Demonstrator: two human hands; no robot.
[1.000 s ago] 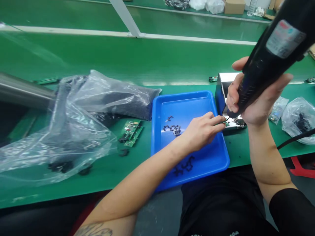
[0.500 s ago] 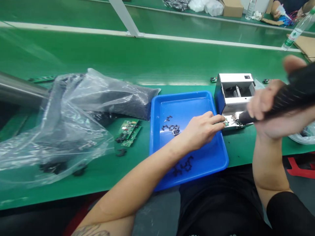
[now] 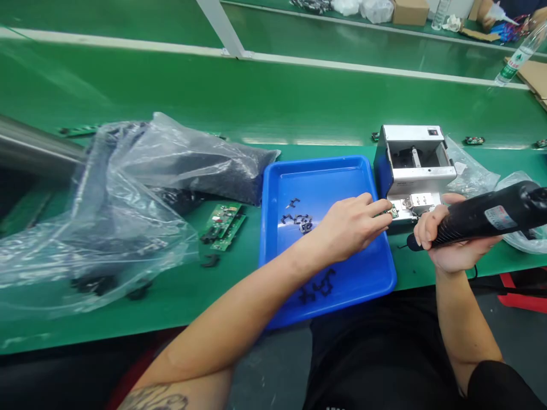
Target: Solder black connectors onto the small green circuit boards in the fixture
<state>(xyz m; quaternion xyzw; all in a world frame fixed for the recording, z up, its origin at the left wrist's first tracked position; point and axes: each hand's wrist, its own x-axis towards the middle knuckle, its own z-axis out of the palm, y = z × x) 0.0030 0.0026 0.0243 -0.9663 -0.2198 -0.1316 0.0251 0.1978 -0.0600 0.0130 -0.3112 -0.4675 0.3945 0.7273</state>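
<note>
My right hand (image 3: pixel 455 247) is wrapped around a black electric screwdriver (image 3: pixel 478 219), whose thin bit points left, just in front of a silver screw feeder (image 3: pixel 416 175). My left hand (image 3: pixel 354 225) reaches over a blue tray (image 3: pixel 316 181), its fingers pinched on a small green circuit board (image 3: pixel 394 211) at the feeder's front ledge. Fingertips cover part of that board. In the tray lie several small black plastic clips (image 3: pixel 322 285) and a small white-and-black part (image 3: pixel 305 227).
A clear plastic bag (image 3: pixel 183 156) with dark contents lies left of the tray, beside two green circuit boards (image 3: pixel 224 225) and a black clip (image 3: pixel 211 260). Other clear bags (image 3: pixel 470 171) lie right of the feeder. A water bottle (image 3: pixel 515 62) and another person's hand (image 3: pixel 487 14) are at the back.
My right hand has lowered and drawn the screwdriver back from the feeder's front toward me. My left hand stays at the small board. The view has shifted slightly.
</note>
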